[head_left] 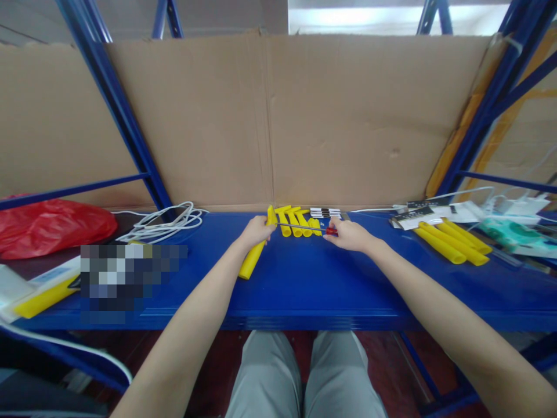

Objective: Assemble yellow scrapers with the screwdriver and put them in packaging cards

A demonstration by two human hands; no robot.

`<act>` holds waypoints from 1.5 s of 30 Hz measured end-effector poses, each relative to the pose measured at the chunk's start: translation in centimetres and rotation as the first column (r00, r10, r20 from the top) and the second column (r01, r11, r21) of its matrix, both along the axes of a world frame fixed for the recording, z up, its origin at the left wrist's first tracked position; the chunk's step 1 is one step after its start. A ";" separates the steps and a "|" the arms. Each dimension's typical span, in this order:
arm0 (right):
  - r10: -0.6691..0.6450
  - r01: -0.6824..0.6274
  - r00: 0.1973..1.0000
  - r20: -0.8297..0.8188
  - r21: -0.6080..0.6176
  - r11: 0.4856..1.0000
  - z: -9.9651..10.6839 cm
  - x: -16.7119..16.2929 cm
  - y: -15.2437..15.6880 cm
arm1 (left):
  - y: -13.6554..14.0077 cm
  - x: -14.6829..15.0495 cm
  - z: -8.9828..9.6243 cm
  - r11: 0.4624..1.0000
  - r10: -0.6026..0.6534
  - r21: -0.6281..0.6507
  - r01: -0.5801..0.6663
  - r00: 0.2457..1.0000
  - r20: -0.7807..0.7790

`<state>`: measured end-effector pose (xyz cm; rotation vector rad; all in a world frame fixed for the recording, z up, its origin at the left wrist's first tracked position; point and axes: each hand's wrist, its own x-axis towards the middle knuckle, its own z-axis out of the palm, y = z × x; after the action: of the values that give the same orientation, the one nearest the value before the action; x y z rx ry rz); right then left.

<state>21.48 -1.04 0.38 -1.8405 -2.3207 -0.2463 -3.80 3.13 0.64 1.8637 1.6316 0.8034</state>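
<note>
My left hand [257, 231] is wrapped round a long yellow plastic tube [251, 262], which slants up and away above the blue shelf. In my right hand [351, 234] is a screwdriver [331, 231] with a red handle and a thin metal shaft. The shaft lies nearly level and points left, its tip at the upper part of the tube; whether it touches a screw there is too small to tell. Behind the shaft several yellow angled pieces [297, 223] lie in a row, with a small heap of yellow parts [315, 225] beside them.
Black-and-white strips [325, 213] lie by the cardboard wall [339, 116]. Yellow tubes [448, 247] and packets [420, 217] are at the right. Coiled white cable [174, 220], a red plastic bag [52, 226] and a blurred patch [117, 278] are at the left. Blue metal posts [126, 128] flank the shelf.
</note>
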 end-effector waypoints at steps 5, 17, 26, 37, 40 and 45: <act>0.058 -0.058 0.998 -0.007 0.006 0.998 0.1 0.0 0.3 | -0.1 -0.1 0.1 1.000 0.009 0.013 -0.009 1.000 -0.021; 0.049 -0.050 0.997 -0.060 -0.025 0.998 -0.3 0.3 0.4 | 0.0 -0.1 0.2 1.000 0.008 0.026 -0.008 1.000 0.018; 0.048 -0.046 0.998 -0.027 0.066 0.997 -0.2 0.4 0.6 | 0.0 -0.1 0.2 0.999 0.033 0.032 -0.034 0.998 0.048; 0.105 -0.107 0.993 -0.050 -0.038 0.994 -0.2 0.5 0.5 | 0.4 -0.3 -0.2 0.999 -0.005 0.051 0.004 1.000 0.027; 0.080 -0.079 0.996 -0.036 0.008 0.997 -0.3 0.6 0.6 | 0.2 -0.2 0.0 0.999 -0.006 0.047 0.004 0.999 0.038; 0.061 -0.062 0.994 -0.087 -0.007 0.998 -0.4 0.5 0.5 | -0.2 -0.1 0.3 0.999 0.001 0.038 -0.003 0.999 0.048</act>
<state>22.03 -0.56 0.03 -1.7446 -2.3188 -0.1444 -3.89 2.96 0.91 1.8545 1.5994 0.8795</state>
